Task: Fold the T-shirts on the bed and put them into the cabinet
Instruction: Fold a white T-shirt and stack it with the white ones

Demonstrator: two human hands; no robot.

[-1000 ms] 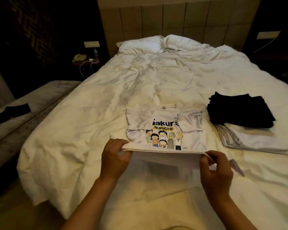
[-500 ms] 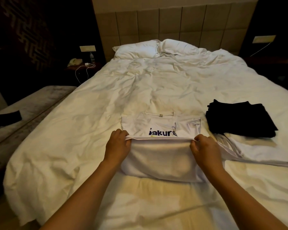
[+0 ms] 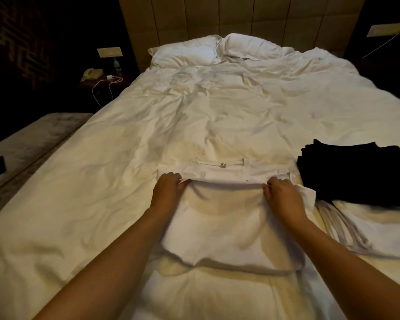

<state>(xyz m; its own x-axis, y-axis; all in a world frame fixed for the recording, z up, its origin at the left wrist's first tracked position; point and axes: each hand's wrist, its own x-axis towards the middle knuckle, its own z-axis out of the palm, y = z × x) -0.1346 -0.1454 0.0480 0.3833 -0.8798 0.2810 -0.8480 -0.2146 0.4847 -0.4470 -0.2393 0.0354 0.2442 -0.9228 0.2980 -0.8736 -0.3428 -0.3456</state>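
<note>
White T-shirt (image 3: 226, 229) lies mid-bed on the white duvet (image 3: 129, 176), its lower half doubled up toward the collar. Left hand (image 3: 168, 192) and right hand (image 3: 284, 196) each pinch a corner of that hem. Next, I'd say: lay the edge square, then stack it beside the black folded shirt (image 3: 353, 172).

No legible text anywhere

Two bare forearms and hands (image 3: 169, 192), no sleeves
</note>
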